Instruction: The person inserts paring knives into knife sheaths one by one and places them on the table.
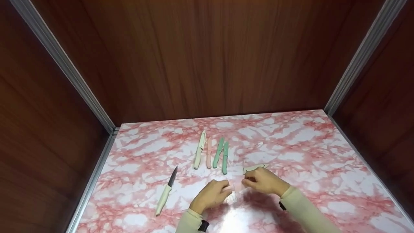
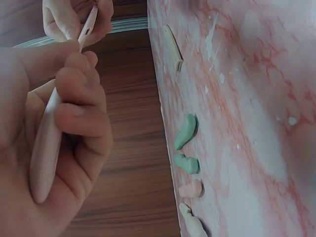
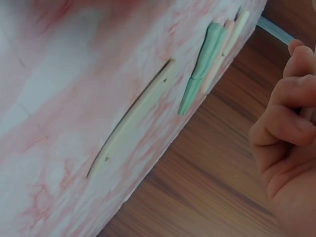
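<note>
My left hand (image 1: 212,195) grips a pink knife by its handle (image 2: 47,148), fingers curled round it, near the front of the table. Facing it, my right hand (image 1: 263,181) pinches the pink sheath (image 2: 88,27) at the knife's other end. How much blade sits inside the sheath is hidden by the fingers. In the right wrist view the right hand (image 3: 291,118) shows curled fingers, and the sheath is out of sight. Just beyond the right hand lies a loose cream sheath (image 1: 255,168).
A bare-bladed knife with a cream handle (image 1: 164,197) lies at left. Behind the hands, a cream sheathed knife (image 1: 198,157), a pink one (image 1: 209,153) and two green ones (image 1: 218,153) form a row on the marbled table (image 1: 139,181). Wooden panels (image 1: 207,64) enclose the back and sides.
</note>
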`<state>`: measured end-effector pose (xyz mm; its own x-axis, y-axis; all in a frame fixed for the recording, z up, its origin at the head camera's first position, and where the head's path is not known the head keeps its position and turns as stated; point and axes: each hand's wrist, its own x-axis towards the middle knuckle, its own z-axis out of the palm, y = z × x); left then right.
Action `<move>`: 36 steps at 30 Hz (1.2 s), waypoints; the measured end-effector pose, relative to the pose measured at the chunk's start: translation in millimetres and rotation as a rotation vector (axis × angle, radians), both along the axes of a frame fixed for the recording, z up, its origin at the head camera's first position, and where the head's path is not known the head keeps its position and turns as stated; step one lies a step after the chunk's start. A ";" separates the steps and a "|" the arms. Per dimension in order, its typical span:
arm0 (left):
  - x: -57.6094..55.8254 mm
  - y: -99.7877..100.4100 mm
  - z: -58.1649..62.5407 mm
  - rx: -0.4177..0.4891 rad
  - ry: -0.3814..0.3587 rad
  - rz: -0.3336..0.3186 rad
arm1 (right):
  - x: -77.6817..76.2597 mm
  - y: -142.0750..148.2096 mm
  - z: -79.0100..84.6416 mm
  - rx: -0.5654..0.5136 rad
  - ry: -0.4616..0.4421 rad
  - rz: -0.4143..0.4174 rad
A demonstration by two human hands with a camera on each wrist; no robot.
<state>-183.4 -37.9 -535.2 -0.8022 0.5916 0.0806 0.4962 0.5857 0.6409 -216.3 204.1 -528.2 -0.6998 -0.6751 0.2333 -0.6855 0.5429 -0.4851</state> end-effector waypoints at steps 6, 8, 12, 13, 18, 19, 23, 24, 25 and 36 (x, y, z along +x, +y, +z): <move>-1.0 -3.4 -2.6 0.035 -0.026 0.009 | -3.3 8.7 -4.9 -0.034 0.008 -0.033; -2.2 -5.6 -3.1 0.049 -0.032 0.014 | -4.5 12.3 -5.7 -0.047 -0.004 -0.054; -4.7 -10.5 -2.9 0.077 -0.072 0.048 | -5.3 20.8 -5.9 -0.040 -0.031 -0.124; -5.5 -11.4 -2.5 0.088 -0.074 0.061 | -5.3 23.0 -5.5 -0.039 -0.042 -0.141; -12.3 -12.4 0.5 0.110 -0.052 0.156 | -5.3 31.5 -3.4 -0.010 -0.096 -0.205; -14.2 -12.0 1.3 0.115 -0.047 0.172 | -5.4 32.4 -3.4 -0.008 -0.109 -0.209; -21.4 -9.1 3.6 0.127 -0.076 0.220 | -6.7 34.0 -6.8 0.013 -0.115 -0.199; -22.9 -8.3 3.9 0.131 -0.076 0.226 | -7.0 34.0 -7.8 0.010 -0.114 -0.192; -24.3 -7.3 4.0 0.135 -0.071 0.228 | -7.2 34.2 -9.0 0.010 -0.110 -0.186; -42.7 10.1 -1.8 0.156 -0.001 0.301 | -11.6 38.5 -19.1 0.063 -0.042 -0.228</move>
<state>-226.1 -27.8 -537.0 -0.9393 0.3085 0.1501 0.3148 0.6009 0.7347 -228.0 242.6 -547.3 -0.8440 -0.5109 0.1631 -0.5217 0.7117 -0.4705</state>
